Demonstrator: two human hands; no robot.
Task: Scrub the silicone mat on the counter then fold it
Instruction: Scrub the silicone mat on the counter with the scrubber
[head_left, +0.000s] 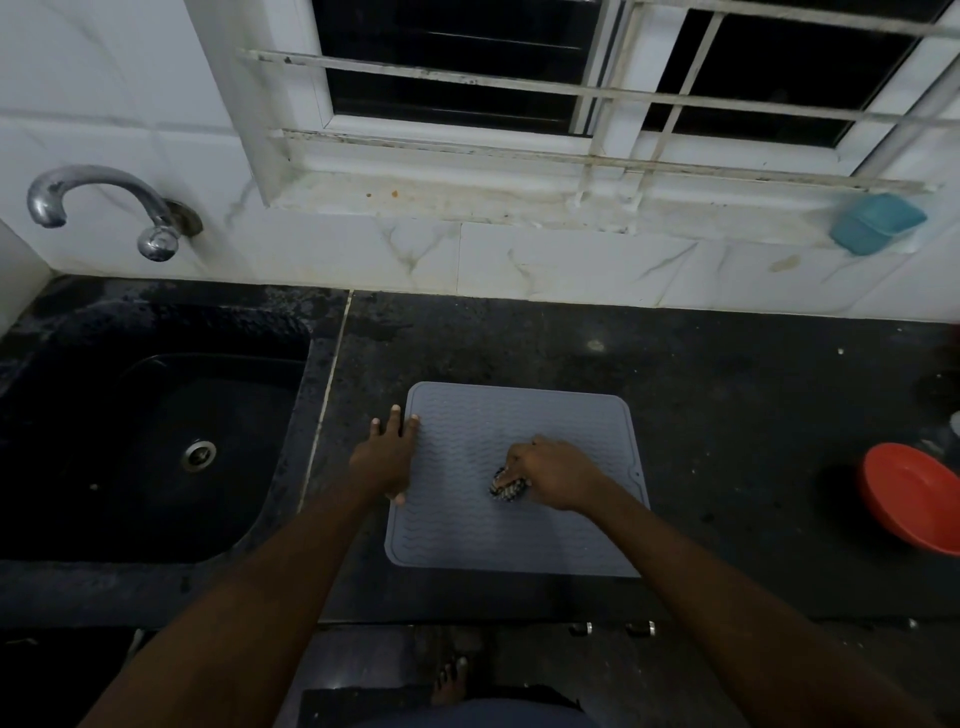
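The mat (519, 535) lies flat on the worktop (727, 389) beside the sink (156, 441), my left hand (387, 457) pressing its edge with straight fingers (395, 423), my right hand (553, 475) gripping the scrubber (508, 488) on it; I think a hard stroke can make it slide.

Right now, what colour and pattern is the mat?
The mat is grey with raised wavy lines, shown best in the head view.

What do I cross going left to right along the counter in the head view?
Left to right: sink → left hand, flat on the left edge of the silicone mat → right hand gripping the scrubber → red bowl. The mat spans both hands, so it gets no slot.
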